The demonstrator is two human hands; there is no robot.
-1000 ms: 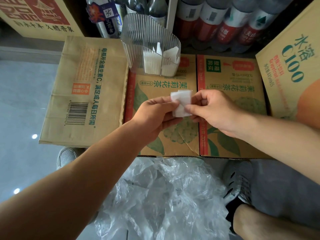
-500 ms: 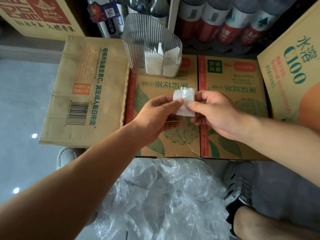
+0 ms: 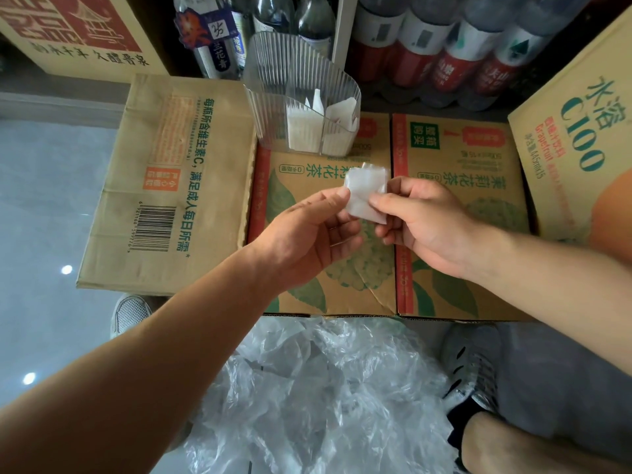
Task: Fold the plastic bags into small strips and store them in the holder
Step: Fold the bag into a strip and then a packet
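both hands (image 3: 369, 230) pinching folded bag (image 3: 365, 193), holder (image 3: 273, 107) behind w/ strips

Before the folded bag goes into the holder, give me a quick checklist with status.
1. Grip: folded bag pinched by left hand and right hand: ok.
2. Fold compact, nothing trailing: ok.
3. The holder upright on the cardboard box, top open: ok.
4. Room beside the stored bags inside: cannot tell.
5. Nothing between the hands and the holder: ok.
6. Next loose bags within reach, by the feet: ok.
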